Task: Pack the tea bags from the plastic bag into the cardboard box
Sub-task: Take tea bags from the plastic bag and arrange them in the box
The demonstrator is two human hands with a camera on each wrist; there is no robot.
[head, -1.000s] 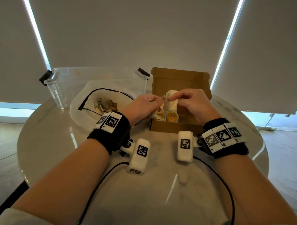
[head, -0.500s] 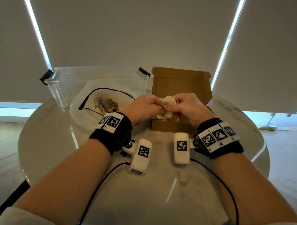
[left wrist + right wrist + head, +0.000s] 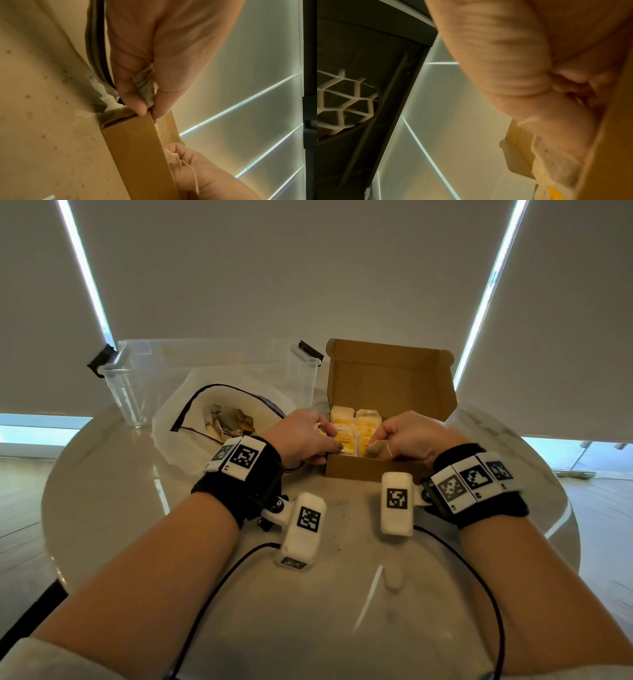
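- Both hands dropped from mid-air above the box to its near rim; one second ago they met over the box, pulling one pale tea bag upright between their fingertips, and now they sit apart at the two front corners.
- Nearest the body: two white wrist camera pods with black cables hang under the forearms over the marble table [image 3: 102, 508]; dark crumbs lie between them.
- Left hand [image 3: 301, 440] curled at the near-left corner of the cardboard box [image 3: 349, 470]. Left wrist view shows a crumpled tea bag [image 3: 145, 89] pinched between thumb and finger, fingertips touching the box edge.
- Right hand [image 3: 407, 436] curled at the near-right side of the box, gripping another tea bag [image 3: 373, 448] with its string looped over a finger; right wrist view too blurred to add more.
- Between the hands, inside the box: packed tea bags [image 3: 356, 422] in rows, yellow tags showing, lid flap standing open behind.
- Left of the left hand: plastic bag [image 3: 178, 419] mouth open, loose tea bags [image 3: 226, 419] inside, so packing is not finished.
- Beyond the bag: clear plastic bin [image 3: 137, 378]; window blinds farthest.
- Judgement: the bags look separated, one per hand, ready to tuck into the front row; then more trips to the plastic bag.
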